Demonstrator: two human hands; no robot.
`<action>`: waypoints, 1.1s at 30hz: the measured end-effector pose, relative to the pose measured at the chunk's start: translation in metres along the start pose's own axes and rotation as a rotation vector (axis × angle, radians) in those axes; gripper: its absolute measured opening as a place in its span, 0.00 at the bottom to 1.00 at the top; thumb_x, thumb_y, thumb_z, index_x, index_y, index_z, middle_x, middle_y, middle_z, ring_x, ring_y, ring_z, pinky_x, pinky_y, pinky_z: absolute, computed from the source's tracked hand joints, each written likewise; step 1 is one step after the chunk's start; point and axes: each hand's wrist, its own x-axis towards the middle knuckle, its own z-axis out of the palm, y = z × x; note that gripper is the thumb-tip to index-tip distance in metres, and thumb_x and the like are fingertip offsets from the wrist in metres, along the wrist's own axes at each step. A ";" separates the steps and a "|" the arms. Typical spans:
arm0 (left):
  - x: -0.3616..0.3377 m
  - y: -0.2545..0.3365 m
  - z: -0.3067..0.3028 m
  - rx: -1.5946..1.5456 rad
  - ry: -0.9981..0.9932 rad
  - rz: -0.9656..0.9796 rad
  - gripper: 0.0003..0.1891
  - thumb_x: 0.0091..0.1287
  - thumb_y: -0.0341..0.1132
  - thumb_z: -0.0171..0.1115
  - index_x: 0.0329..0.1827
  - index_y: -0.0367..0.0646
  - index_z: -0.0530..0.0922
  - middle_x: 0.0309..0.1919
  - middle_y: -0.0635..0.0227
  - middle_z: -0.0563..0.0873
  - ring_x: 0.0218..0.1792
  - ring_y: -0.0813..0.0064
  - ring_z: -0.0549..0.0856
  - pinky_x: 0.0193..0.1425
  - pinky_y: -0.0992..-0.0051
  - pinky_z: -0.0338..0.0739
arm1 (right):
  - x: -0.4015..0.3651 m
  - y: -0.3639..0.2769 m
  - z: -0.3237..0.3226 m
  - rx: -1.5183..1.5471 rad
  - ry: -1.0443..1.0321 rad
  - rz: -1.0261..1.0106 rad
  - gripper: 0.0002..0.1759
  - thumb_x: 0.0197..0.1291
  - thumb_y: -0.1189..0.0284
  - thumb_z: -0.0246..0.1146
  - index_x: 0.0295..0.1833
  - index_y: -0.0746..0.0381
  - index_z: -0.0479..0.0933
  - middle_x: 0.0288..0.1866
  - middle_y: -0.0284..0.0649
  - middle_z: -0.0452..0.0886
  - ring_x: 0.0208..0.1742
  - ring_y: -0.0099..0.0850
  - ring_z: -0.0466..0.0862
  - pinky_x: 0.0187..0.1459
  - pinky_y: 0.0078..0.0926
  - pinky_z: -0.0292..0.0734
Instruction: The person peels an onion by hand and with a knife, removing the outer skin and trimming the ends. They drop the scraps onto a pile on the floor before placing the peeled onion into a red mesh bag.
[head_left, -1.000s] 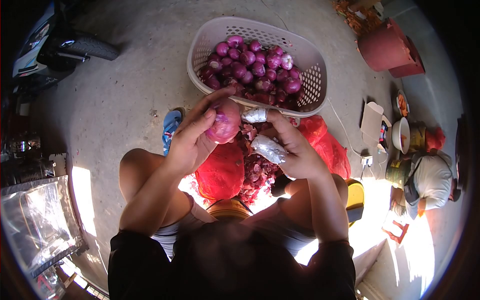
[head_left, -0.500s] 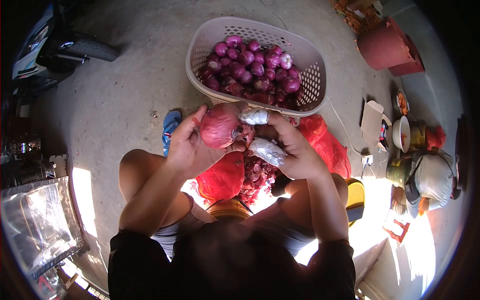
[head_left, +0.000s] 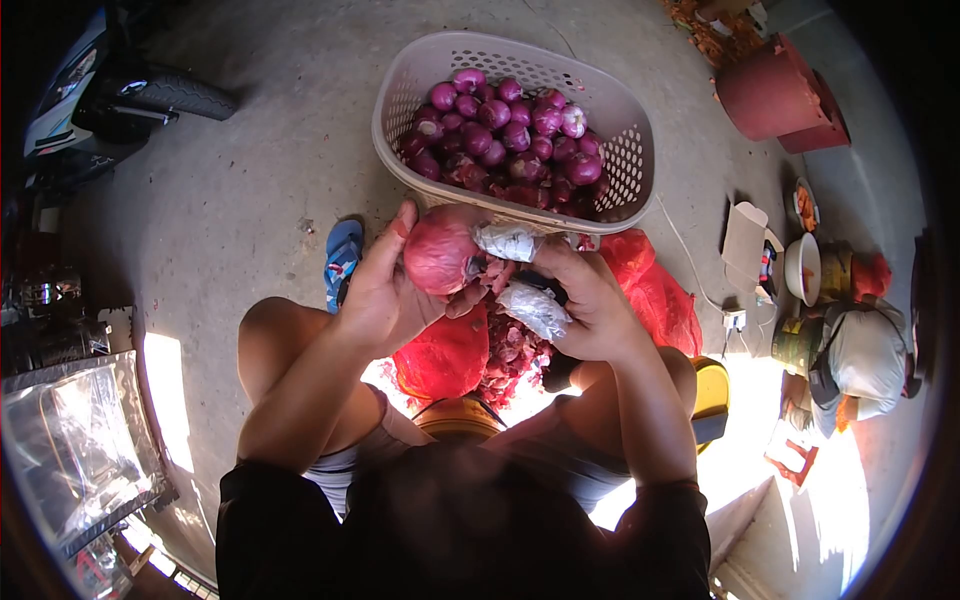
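Observation:
A large red onion [head_left: 440, 250] with papery skin rests in my left hand [head_left: 385, 290], whose fingers and thumb close round it. My right hand [head_left: 590, 300] has silvery wrapping on its thumb and forefinger. Its upper wrapped tip [head_left: 507, 241] touches the onion's right side, and the lower wrapped one [head_left: 535, 310] is close by. Between these tips hang torn bits of onion skin [head_left: 495, 273] at the onion's end. Below my hands lies a heap of onion peelings [head_left: 515, 360], partly covered by my right hand.
Ahead stands a perforated basket [head_left: 385, 135] with many purple onions [head_left: 492, 115]. Red net bags [head_left: 440, 355] lie near my legs. A blue flip-flop [head_left: 343, 255] is at left, a motorbike tyre [head_left: 180, 95] farther off. Another person [head_left: 865, 350] sits at right near a white bowl [head_left: 802, 268].
The onion has turned and shifted slightly right in my left hand. My right hand's wrapped fingertips have moved a little along the onion's end.

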 end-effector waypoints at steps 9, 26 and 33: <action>0.003 -0.004 -0.020 -0.028 -0.228 -0.019 0.32 0.69 0.63 0.34 0.64 0.48 0.64 0.53 0.65 0.78 0.51 0.72 0.77 0.43 0.76 0.70 | 0.001 -0.005 0.003 0.042 0.039 0.124 0.31 0.41 0.80 0.65 0.56 0.60 0.71 0.45 0.42 0.81 0.44 0.45 0.82 0.46 0.35 0.78; -0.002 0.002 0.001 0.074 0.053 -0.073 0.34 0.68 0.65 0.34 0.57 0.45 0.71 0.36 0.68 0.79 0.27 0.80 0.71 0.29 0.81 0.61 | 0.001 0.001 0.013 -0.067 0.169 0.038 0.24 0.44 0.80 0.66 0.52 0.60 0.75 0.43 0.43 0.82 0.43 0.43 0.83 0.44 0.35 0.78; -0.003 0.000 -0.004 0.048 0.007 -0.068 0.35 0.67 0.65 0.36 0.55 0.41 0.72 0.46 0.59 0.80 0.28 0.76 0.74 0.31 0.79 0.66 | -0.004 0.014 0.012 0.145 0.237 -0.004 0.25 0.53 0.84 0.61 0.59 0.66 0.68 0.49 0.44 0.78 0.49 0.33 0.80 0.50 0.28 0.75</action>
